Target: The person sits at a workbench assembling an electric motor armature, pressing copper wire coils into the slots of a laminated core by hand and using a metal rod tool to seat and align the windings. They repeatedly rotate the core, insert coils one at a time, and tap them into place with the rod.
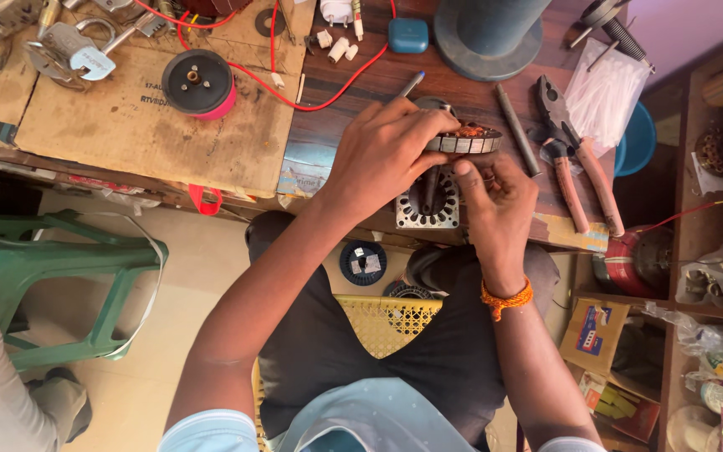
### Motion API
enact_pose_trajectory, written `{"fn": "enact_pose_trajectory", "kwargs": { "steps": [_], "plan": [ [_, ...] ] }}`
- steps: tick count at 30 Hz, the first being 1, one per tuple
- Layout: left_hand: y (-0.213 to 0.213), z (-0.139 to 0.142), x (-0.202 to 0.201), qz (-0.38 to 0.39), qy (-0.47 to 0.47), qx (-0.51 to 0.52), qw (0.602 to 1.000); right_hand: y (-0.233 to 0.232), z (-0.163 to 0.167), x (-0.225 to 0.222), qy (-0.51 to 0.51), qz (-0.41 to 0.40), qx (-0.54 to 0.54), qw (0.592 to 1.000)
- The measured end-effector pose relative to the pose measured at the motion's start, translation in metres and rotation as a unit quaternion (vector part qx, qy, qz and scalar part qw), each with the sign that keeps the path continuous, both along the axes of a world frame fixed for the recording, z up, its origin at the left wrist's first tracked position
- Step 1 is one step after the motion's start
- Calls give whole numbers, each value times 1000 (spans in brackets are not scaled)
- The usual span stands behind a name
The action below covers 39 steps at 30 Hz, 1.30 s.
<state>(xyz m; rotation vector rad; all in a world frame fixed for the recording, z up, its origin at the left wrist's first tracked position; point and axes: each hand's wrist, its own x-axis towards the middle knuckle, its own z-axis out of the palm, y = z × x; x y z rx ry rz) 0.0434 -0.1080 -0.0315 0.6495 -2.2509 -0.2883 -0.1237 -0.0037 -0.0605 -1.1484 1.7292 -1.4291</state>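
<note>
Here, both hands close on a round motor core wound with copper wire, held at the near edge of the table. The left hand grips its rim from nine o'clock; the right hand pinches it from five o'clock. It looks heavy and rigid, its windings delicate, so the metal rim seems safest. Pliers lie at three o'clock.

One head-worn view looks steeply down, close over the workbench edge; lap and floor below.
</note>
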Motion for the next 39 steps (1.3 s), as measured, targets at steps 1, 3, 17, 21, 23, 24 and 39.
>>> {"fn": "enact_pose_trajectory", "kwargs": {
  "steps": [1,3,17,21,23,24,39],
  "plan": [
    [0,-1,0,1,4,0,1000,1,0,-2,-6,5,-18,1000],
    [-1,-3,0,-2,6,-8,1000,2,1,-8,-18,14,-52,998],
    [-2,-5,3,-14,8,12,1000,9,8,-5,147,-1,-51,988],
    [-3,-6,2,-11,15,20,1000,6,10,4,250,1,-20,968],
    [-3,-8,2,-10,18,18,1000,6,9,11,260,25,-72,963],
    [-3,-8,2,-11,18,18,1000,6,9,13,264,36,-97,959],
    [-2,-29,23,-35,38,-38,998,1,9,3,233,9,-15,972]
  ]
}}
